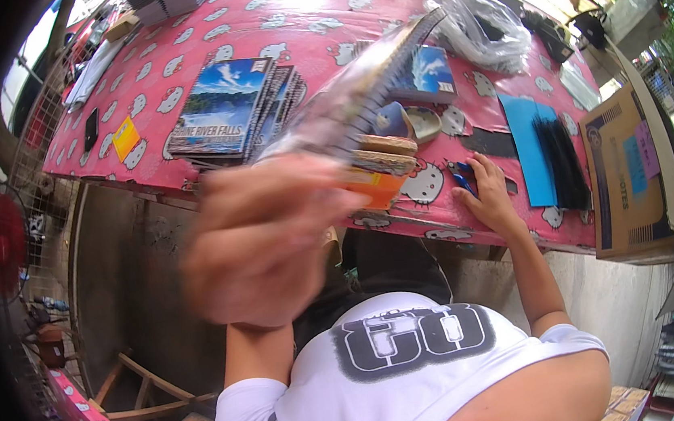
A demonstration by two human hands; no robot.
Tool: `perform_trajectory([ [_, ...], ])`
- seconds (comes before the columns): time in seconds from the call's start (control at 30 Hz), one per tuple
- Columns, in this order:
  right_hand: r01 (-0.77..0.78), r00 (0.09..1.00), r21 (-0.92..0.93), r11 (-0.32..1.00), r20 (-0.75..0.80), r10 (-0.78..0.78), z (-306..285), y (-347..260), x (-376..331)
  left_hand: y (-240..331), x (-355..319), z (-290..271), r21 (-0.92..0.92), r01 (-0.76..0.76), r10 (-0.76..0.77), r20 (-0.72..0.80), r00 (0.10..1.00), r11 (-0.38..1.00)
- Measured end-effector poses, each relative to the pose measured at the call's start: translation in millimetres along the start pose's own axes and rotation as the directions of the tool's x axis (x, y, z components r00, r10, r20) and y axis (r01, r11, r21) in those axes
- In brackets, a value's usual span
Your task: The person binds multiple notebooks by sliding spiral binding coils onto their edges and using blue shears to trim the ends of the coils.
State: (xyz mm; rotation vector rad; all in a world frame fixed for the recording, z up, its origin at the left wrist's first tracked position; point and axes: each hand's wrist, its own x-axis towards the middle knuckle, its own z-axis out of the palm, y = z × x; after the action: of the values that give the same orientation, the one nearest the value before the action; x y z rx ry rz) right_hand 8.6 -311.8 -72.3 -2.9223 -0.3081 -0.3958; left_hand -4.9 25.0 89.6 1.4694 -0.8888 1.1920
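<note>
Raised close in front of me, my left hand (254, 239) grips a spiral-bound notebook (350, 95) by its near end. The notebook is tilted and seen nearly edge-on, its wire binding along one side; hand and notebook are blurred by motion. On the table to the right, my right hand (493, 197) has its fingers curled over blue-handled pliers (464, 177), partly hidden under it. A stack of spiral notebooks (223, 108) with landscape covers lies beyond my left hand. Another stack (426, 72) lies partly behind the raised notebook.
Black binding wires (558, 161) lie on a blue sheet (520, 136) at the right, beside a cardboard box (627, 174). A clear plastic bag (490, 25) sits farther back. Round brown-edged pieces (386, 147) stand near the table's front edge. A phone (91, 129) and yellow card (125, 137) lie left.
</note>
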Motion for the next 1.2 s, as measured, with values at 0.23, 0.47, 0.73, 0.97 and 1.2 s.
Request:
perform_trajectory([
  [0.23,-0.022,0.997,0.607,0.794,0.071,-0.027,-66.9,-67.9,10.9,-19.9,-90.4,43.7,0.102,0.469,-0.480,0.183,0.858,0.877],
  [0.47,0.268,0.964,0.553,0.789,-0.154,-0.219,-85.4,-118.3,7.6,-22.4,-98.6,48.7,0.097,0.403,-0.414,0.184,0.892,0.910],
  [0.73,-0.705,0.693,0.663,-0.252,0.569,-0.443,-62.5,-90.7,18.2,-32.9,-88.6,43.0,0.119,0.185,-0.203,0.166,0.965,0.976],
  [0.97,-0.110,0.990,0.564,0.819,-0.010,0.139,-41.3,-43.9,8.1,-98.4,-18.9,-6.8,0.158,0.400,-0.320,-0.376,0.870,0.903],
  [1.2,-0.005,0.989,0.309,0.951,-0.136,0.050,-16.2,-12.1,23.5,-139.1,104.5,-93.1,0.513,0.016,0.143,-0.269,0.952,0.858],
])
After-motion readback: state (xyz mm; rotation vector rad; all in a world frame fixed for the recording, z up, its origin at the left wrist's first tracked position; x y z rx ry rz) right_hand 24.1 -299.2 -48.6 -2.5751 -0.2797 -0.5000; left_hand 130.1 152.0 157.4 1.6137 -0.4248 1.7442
